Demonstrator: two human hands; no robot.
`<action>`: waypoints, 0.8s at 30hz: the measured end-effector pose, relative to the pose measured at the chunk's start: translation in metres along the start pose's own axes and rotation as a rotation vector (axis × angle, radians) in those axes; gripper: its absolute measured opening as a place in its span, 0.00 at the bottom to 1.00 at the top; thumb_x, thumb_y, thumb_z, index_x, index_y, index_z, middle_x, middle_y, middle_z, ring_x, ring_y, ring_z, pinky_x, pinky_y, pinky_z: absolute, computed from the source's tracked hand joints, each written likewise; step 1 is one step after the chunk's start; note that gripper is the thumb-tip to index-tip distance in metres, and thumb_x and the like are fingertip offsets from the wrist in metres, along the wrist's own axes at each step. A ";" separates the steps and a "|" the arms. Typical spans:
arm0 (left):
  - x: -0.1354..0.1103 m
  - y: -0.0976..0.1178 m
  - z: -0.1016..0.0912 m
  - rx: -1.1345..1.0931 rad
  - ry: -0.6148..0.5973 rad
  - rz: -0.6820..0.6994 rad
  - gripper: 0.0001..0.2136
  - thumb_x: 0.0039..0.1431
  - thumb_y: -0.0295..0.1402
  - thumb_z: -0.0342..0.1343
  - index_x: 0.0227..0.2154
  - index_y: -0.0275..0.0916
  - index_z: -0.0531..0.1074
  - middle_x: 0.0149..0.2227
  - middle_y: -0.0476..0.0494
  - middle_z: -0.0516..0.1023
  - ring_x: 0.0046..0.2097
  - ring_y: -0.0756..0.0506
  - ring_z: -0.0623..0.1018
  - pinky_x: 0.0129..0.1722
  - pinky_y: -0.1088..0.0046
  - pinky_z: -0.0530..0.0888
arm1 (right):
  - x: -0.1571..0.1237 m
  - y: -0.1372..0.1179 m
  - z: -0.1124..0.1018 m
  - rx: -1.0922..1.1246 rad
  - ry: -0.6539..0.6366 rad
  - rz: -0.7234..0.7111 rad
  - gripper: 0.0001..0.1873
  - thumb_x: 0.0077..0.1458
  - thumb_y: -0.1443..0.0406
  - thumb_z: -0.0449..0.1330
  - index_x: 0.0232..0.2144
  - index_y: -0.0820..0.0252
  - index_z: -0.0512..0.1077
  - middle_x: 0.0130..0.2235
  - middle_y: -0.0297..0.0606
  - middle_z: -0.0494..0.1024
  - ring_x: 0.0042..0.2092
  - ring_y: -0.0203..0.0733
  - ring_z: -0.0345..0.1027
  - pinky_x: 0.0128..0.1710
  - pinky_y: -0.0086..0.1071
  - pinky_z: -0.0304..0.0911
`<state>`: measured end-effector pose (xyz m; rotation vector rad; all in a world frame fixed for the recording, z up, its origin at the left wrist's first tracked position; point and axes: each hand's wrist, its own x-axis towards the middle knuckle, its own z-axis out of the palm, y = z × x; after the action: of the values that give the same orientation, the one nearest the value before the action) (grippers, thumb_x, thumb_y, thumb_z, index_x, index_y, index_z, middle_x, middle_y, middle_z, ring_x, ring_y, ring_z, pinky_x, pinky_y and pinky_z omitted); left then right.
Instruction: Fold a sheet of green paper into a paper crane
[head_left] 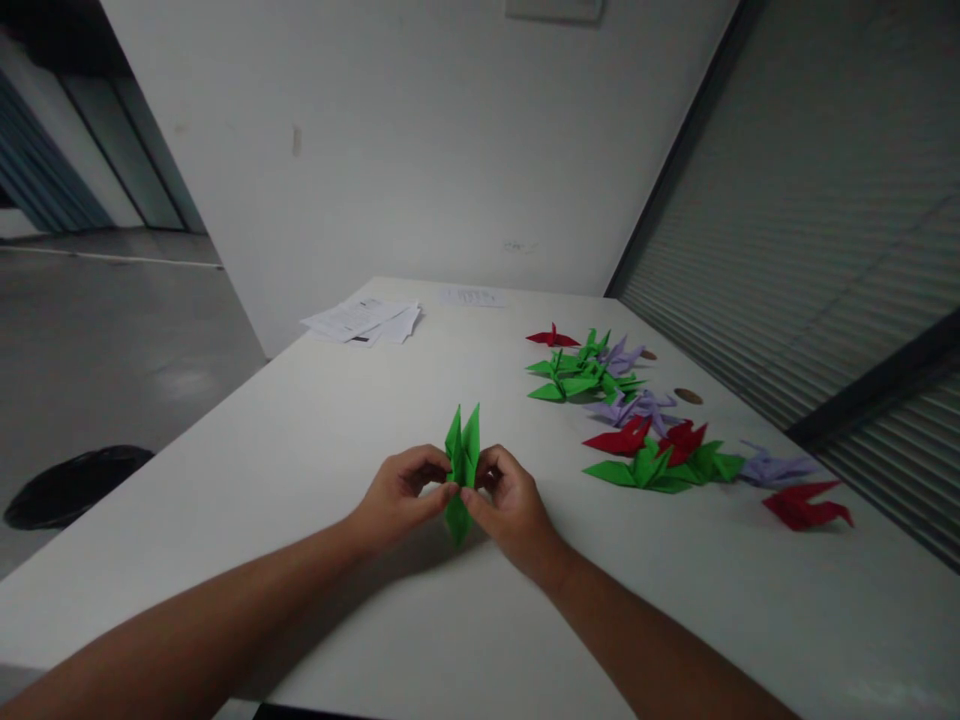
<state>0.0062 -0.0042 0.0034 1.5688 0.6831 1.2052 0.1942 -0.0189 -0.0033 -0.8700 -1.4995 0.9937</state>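
Note:
A partly folded green paper piece (463, 462) stands upright just above the white table (315, 470), its two pointed flaps facing up. My left hand (401, 495) pinches its left side with fingers closed. My right hand (510, 500) pinches its right side the same way. Both forearms reach in from the bottom of the view.
Several finished paper cranes in green, red and lilac lie to the right: a far group (581, 370), a nearer group (652, 455), a lilac crane (776, 467) and a red crane (806, 505). White printed sheets (364, 320) lie at the far edge. A black object (71, 485) sits on the floor at left.

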 end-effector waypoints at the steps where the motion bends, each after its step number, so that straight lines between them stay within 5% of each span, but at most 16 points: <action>1: 0.000 0.000 0.000 0.005 -0.003 0.011 0.13 0.59 0.40 0.69 0.37 0.35 0.77 0.35 0.43 0.80 0.38 0.45 0.80 0.41 0.68 0.77 | 0.000 0.000 0.000 0.026 -0.009 -0.001 0.12 0.53 0.63 0.67 0.34 0.55 0.66 0.34 0.34 0.72 0.38 0.42 0.69 0.40 0.36 0.68; 6: -0.002 -0.001 0.000 -0.005 -0.012 -0.018 0.13 0.61 0.40 0.67 0.38 0.35 0.76 0.35 0.43 0.80 0.38 0.46 0.79 0.41 0.69 0.77 | -0.001 -0.002 0.001 0.099 -0.031 0.053 0.12 0.55 0.59 0.68 0.36 0.55 0.69 0.37 0.37 0.76 0.41 0.45 0.73 0.45 0.39 0.70; 14: -0.001 -0.007 0.005 -0.133 0.070 0.060 0.15 0.57 0.36 0.71 0.36 0.39 0.68 0.33 0.47 0.76 0.36 0.49 0.77 0.37 0.74 0.74 | -0.001 -0.005 0.001 0.138 0.020 0.176 0.14 0.54 0.56 0.70 0.37 0.57 0.73 0.37 0.38 0.79 0.38 0.43 0.73 0.38 0.35 0.71; 24: 0.002 -0.003 0.004 0.122 0.049 0.032 0.12 0.60 0.39 0.67 0.29 0.37 0.73 0.32 0.44 0.80 0.35 0.47 0.78 0.38 0.71 0.76 | -0.001 -0.003 0.001 0.133 0.040 0.144 0.15 0.54 0.55 0.71 0.36 0.57 0.74 0.37 0.39 0.79 0.40 0.44 0.74 0.41 0.36 0.72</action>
<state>0.0105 -0.0030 0.0016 1.6607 0.7787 1.2490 0.1933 -0.0213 -0.0010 -0.9059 -1.3360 1.1611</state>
